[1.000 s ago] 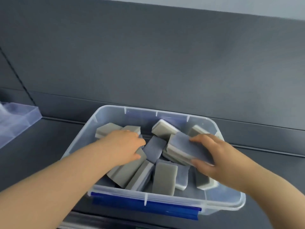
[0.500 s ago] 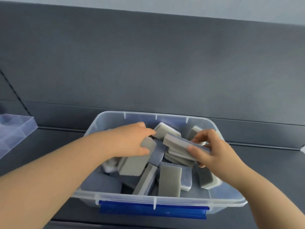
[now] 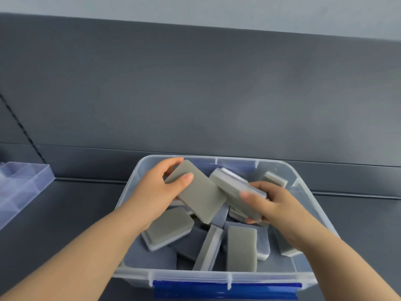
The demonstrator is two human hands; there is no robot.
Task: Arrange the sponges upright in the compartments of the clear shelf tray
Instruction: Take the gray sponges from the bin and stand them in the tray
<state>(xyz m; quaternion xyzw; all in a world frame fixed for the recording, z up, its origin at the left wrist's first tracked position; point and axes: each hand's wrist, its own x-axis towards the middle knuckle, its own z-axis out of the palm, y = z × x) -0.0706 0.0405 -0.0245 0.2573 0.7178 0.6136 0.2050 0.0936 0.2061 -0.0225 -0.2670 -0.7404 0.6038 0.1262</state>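
I'm looking down on a dark grey shelf with a matching back panel and a pale wall above it. In the near middle stands a clear bin with a blue latch, holding loose grey sponges that lie at all angles. Over the bin the left hand grips one sponge, fingers curled round its far end. Just beside it, the right hand pinches a small stack. The clear tray sits at the far left, well apart.

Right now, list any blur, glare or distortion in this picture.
Head view: the right hand and its stacked sponges smear slightly; the left hand and its sponge look sharp; wall edges curve from the wide lens; soft light, no harsh glare on the bin.
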